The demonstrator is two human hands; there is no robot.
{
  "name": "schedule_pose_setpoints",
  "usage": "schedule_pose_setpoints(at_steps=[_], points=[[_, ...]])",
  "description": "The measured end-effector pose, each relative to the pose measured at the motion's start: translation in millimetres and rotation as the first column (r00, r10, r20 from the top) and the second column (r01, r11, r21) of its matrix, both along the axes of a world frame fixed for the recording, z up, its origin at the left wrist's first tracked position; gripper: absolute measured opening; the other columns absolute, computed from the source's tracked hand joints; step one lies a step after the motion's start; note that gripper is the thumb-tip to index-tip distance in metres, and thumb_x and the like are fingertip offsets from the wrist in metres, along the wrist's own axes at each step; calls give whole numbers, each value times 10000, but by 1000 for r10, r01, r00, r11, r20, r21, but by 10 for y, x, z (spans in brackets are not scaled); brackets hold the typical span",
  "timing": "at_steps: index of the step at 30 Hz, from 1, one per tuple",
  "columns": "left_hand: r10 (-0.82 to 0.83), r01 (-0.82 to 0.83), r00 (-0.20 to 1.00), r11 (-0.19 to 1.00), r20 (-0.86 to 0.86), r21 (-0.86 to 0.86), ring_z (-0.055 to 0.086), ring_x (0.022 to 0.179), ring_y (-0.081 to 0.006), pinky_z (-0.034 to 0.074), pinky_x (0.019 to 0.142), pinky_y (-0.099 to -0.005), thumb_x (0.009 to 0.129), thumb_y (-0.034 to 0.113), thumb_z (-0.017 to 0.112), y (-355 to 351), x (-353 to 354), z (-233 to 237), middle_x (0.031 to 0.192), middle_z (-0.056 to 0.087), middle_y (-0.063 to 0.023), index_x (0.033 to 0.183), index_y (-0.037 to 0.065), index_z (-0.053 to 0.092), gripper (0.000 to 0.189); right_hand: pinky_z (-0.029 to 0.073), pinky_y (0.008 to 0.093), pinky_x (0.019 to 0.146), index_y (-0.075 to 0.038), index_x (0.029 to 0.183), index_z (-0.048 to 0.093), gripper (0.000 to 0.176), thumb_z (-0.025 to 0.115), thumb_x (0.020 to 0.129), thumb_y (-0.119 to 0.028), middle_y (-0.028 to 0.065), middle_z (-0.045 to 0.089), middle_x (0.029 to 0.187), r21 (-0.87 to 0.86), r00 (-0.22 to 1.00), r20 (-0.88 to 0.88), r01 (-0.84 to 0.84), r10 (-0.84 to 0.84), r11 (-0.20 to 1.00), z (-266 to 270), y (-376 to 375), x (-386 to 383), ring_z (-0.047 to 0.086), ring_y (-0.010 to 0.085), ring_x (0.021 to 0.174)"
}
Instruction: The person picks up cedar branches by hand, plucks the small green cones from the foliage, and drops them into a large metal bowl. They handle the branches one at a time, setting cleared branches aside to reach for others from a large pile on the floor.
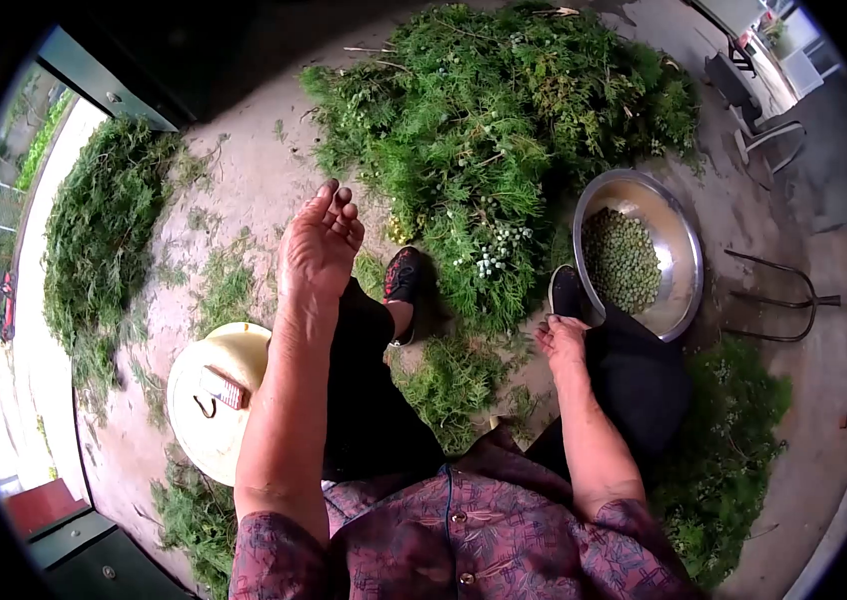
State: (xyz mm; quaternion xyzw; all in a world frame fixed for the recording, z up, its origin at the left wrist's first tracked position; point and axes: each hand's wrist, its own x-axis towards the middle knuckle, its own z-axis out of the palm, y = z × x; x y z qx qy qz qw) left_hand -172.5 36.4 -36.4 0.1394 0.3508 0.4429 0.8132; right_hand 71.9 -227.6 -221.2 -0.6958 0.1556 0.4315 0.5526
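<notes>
My left hand [322, 248] is raised palm up over the floor, left of the big heap of cut evergreen branches [504, 150]. Its fingers are loosely bent, and I see nothing in them. Lower down, my right hand [564, 340] hangs by my right knee, fingers loosely curled and apart, with nothing visible in it. Close to that hand stands a metal bowl [684, 250] with many small green cones or berries [624, 260] in it. Pale clusters of the same sort [494, 250] show on the near branches of the heap.
A cream-coloured lidded bucket or stool [194, 400] stands at my left, with a small box [226, 388] on it. More greenery piles lie at the left [104, 230] and right [729, 450]. A fork head [804, 300] lies right of the bowl. My shoes [402, 280] are between these.
</notes>
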Motion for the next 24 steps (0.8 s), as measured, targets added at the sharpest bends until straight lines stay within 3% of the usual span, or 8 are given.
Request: schedule_pose_setpoints(at_steps=[1, 5, 9, 12, 15, 18, 21, 24], points=[[-17, 17, 1000, 1000, -8, -10, 548, 692, -129, 462, 636, -249, 846, 142, 574, 18, 122, -14, 841, 603, -26, 971, 45, 567, 158, 456, 272, 497, -63, 908, 553, 97, 559, 854, -143, 58, 607, 794, -40, 999, 34, -16, 18, 999, -8, 22, -55, 596, 164, 589], [-45, 44, 997, 999, -63, -15, 541, 667, -113, 464, 616, -241, 845, 157, 581, 80, 464, -105, 823, 595, -17, 973, 59, 568, 162, 472, 263, 507, -27, 1042, 557, 205, 555, 859, -119, 57, 605, 790, -20, 985, 13, -169, 170, 985, -82, 175, -53, 601, 153, 616], [-52, 54, 978, 998, -204, 8, 548, 648, -112, 467, 570, -213, 871, 150, 540, 137, 640, -142, 785, 585, -32, 968, 63, 544, 131, 478, 254, 513, -15, 1052, 553, 226, 552, 866, -142, 67, 602, 793, 40, 976, -12, -218, 219, 975, -201, 386, -17, 610, 152, 635], [-99, 119, 984, 983, -146, 137, 544, 651, -114, 476, 582, -212, 868, 131, 546, 161, 747, -13, 788, 579, -49, 943, 34, 533, 123, 482, 263, 521, 4, 1072, 542, 259, 534, 873, -163, 62, 600, 809, 22, 967, -7, -256, 256, 966, -359, 458, -16, 613, 145, 644], [-104, 125, 982, 984, -155, 130, 540, 659, -121, 478, 611, -216, 857, 126, 567, 147, 785, 34, 791, 579, -55, 903, 17, 541, 121, 474, 255, 524, 12, 1076, 539, 269, 536, 865, -155, 51, 597, 816, -20, 967, -36, -251, 251, 968, -552, 398, -64, 610, 137, 642], [-167, 176, 982, 978, -82, 115, 534, 665, -135, 477, 612, -219, 852, 109, 571, 177, 747, 27, 787, 572, -64, 890, 3, 546, 116, 478, 254, 565, -13, 1093, 536, 268, 518, 878, -173, 46, 606, 825, -182, 915, -29, -400, 402, 898, -842, 225, -153, 610, 129, 677], [-203, 204, 979, 969, -22, 139, 520, 688, -136, 472, 631, -216, 852, 90, 563, 224, 711, 42, 821, 558, -71, 964, -26, 545, 162, 473, 243, 568, -26, 1102, 543, 278, 532, 860, -162, 41, 620, 864, -320, 791, -167, -608, 588, 727, -1107, 108, -295, 609, 110, 679], [-259, 257, 966, 954, -5, 154, 498, 702, -131, 419, 666, -262, 904, 118, 478, 268, 647, 62, 847, 548, -72, 1080, -48, 484, 242, 478, 240, 575, -26, 1105, 548, 300, 557, 830, -144, 46, 627, 913, -225, 691, -204, -722, 693, 654, -1385, -28, -504, 617, 132, 703]])
